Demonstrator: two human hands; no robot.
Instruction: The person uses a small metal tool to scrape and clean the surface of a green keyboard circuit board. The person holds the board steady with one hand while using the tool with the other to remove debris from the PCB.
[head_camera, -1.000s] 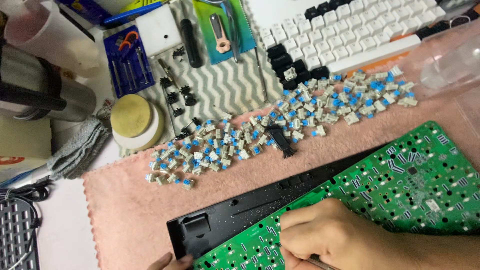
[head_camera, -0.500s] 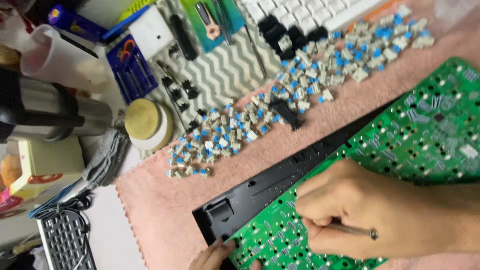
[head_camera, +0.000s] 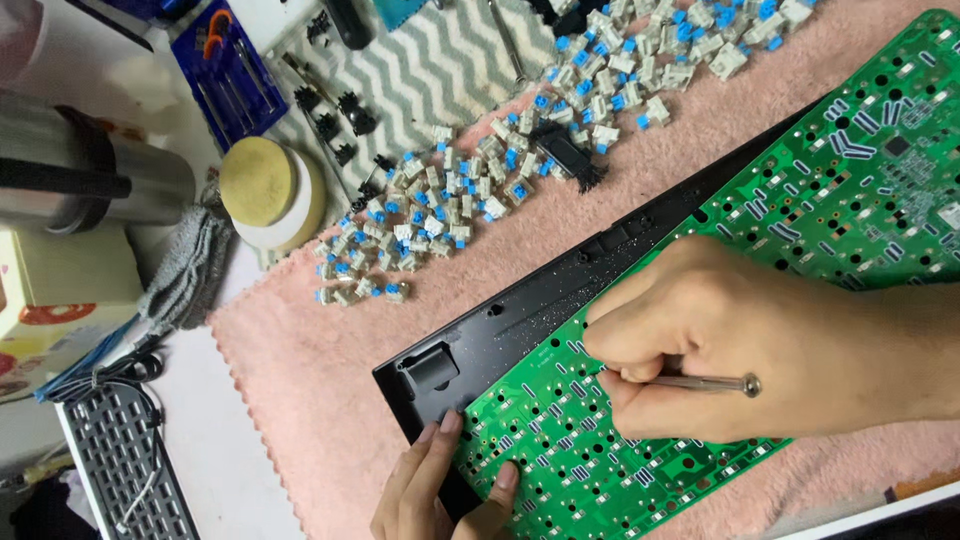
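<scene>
Head view, left hand (head_camera: 440, 490) now fully on circuit board (head_camera: 800, 180), right hand (head_camera: 720, 340) unmoved

green circuit board (head_camera: 800, 200) | flat on black case (head_camera: 520, 320); thin metal tool (head_camera: 705, 382) | level

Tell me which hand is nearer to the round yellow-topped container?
Left. The left hand rests on the black keyboard case corner, below the container. The right hand is farther right, over the green circuit board.

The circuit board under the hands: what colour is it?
Green, with small white markings; the circuit board shows clearly in the head view.
</scene>
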